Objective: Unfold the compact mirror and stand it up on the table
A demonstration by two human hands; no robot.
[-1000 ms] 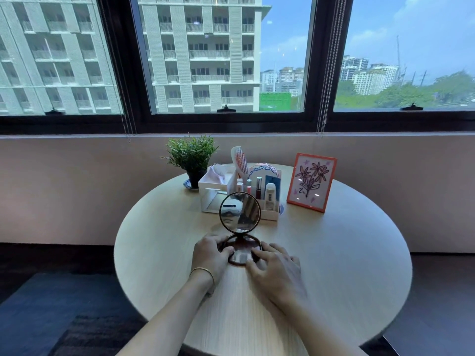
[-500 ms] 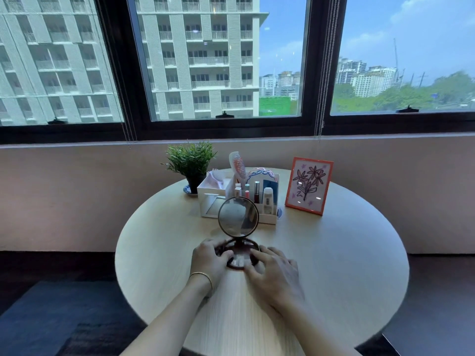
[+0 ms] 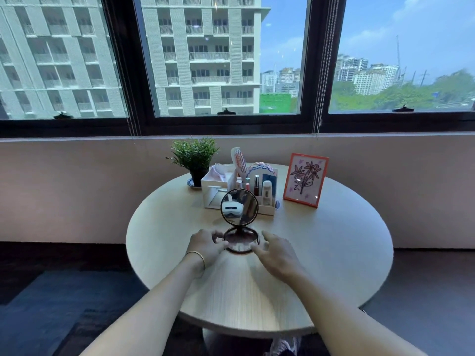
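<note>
Standing compact mirror (image 3: 239,219) between open hands

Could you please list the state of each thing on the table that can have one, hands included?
compact mirror: unfolded, upper disc upright, base flat on the table.
left hand: open, fingers at the base's left edge.
right hand: open, beside the base, no grip.
picture frame: standing, leaning back.
organiser: open-topped, filled with cosmetics.
potted plant: upright.
</note>
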